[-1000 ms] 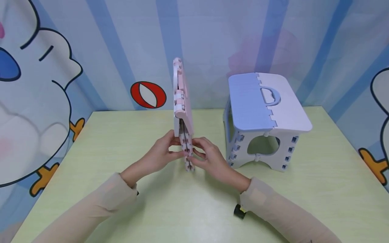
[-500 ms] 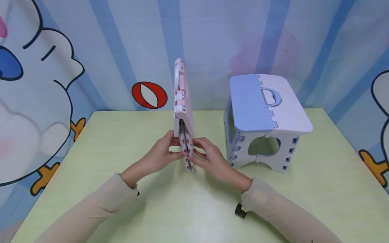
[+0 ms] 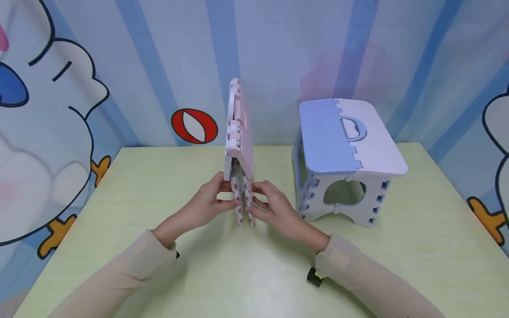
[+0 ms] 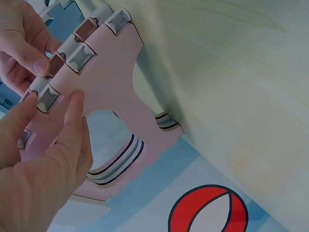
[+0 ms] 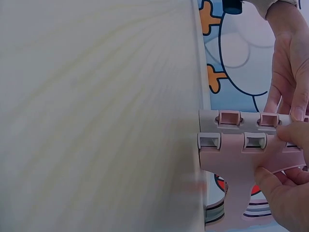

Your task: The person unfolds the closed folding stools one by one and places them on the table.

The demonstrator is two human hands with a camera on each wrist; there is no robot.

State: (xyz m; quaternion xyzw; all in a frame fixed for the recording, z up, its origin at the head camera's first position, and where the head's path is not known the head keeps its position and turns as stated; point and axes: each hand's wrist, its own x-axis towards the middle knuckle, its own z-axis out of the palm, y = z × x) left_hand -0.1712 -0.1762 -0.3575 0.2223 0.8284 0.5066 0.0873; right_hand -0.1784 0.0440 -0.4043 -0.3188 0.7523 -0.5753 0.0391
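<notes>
A pink and white folding stool (image 3: 245,154) stands upright on the table, nearly flat, its seat halves folded down and its two leg panels a narrow gap apart. My left hand (image 3: 203,203) pinches the near hinged edge of the left leg panel (image 4: 104,72), thumb in front and fingers reaching through behind. On the other side my right hand (image 3: 276,207) grips the right leg panel (image 5: 234,169) at about the same height. Fingers of both hands lie around the white and pink hinge knuckles in the wrist views. The stool's far side is hidden.
An unfolded blue and white stool (image 3: 326,141) with a carry handle stands on the table (image 3: 159,168) right of my right hand. Behind the table hangs a striped blue cloth (image 3: 270,53) with cartoon figures and a red ball print.
The two leg panels have parted at the bottom, from nearly touching to a visible gap. My left hand has shifted slightly left with its panel; the right hand stays almost still.
</notes>
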